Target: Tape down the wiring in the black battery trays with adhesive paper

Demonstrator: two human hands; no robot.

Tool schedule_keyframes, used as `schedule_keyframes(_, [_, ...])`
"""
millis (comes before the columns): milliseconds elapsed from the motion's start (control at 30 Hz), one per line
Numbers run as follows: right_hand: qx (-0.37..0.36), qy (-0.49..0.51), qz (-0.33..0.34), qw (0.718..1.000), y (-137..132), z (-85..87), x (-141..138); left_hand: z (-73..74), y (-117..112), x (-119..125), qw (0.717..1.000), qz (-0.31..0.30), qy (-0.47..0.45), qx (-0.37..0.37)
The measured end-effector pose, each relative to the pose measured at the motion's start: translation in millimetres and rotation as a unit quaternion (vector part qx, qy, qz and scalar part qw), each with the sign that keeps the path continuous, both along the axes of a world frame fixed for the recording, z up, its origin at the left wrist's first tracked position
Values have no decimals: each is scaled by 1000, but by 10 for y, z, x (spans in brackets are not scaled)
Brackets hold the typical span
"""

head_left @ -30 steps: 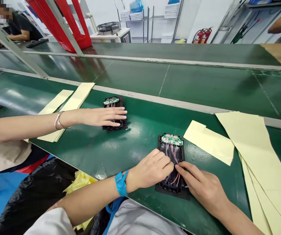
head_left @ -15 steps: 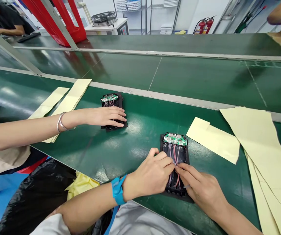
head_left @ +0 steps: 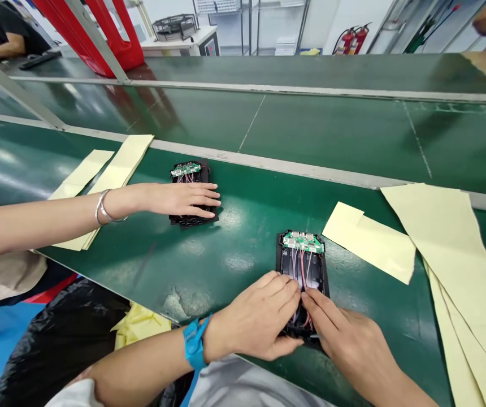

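Note:
In front of me a black plastic case (head_left: 284,263) lies on the green bench. A green circuit board (head_left: 302,242) is fitted across its far end, and thin red, pink and white wires (head_left: 303,267) run from it down the open case. My left hand (head_left: 264,316) rests over the left side and near part, fingers straight, thumb apart. My right hand (head_left: 345,333) reaches in from the right, fingers closed together with their tips at the wires; its thumb is hidden. The two hands' fingertips nearly meet over the middle of the case.
A co-worker's hand (head_left: 183,199) lies on a second black case (head_left: 207,172) to the left. Cream paper sheets (head_left: 446,237) lie at right, a smaller piece (head_left: 370,243) beside them, more strips (head_left: 120,164) at left. A black bag (head_left: 65,339) hangs below the bench edge.
My left hand has flattened from a pinch and slid slightly nearer me, its thumb now apart. My right fingertips moved slightly down along the wires. The case stays in place.

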State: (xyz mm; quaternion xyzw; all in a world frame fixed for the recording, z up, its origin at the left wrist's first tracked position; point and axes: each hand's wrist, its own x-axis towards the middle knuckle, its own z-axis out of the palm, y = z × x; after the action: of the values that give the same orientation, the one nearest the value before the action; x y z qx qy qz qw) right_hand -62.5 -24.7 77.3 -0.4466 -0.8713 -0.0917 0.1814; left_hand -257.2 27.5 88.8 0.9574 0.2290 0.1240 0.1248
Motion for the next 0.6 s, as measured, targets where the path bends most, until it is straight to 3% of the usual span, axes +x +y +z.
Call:
schedule_keyframes(200, [-6, -59, 29, 998, 28, 107, -31, 76, 78, 64, 995, 7, 6, -97])
schedule_keyframes(367, [-68, -43, 82, 993, 34, 149, 23, 144, 85, 114, 994, 12, 40, -98])
schedule_keyframes(467, [-159, 42, 123, 979, 193, 225, 148, 166, 85, 124, 995, 10, 56, -87])
schedule_keyframes(533, [-158, 60, 126, 978, 386, 275, 245, 166, 83, 122, 995, 8, 54, -83])
schedule_keyframes(600, [-120, 14, 127, 984, 611, 307, 318, 159, 81, 116, 995, 9, 50, -84])
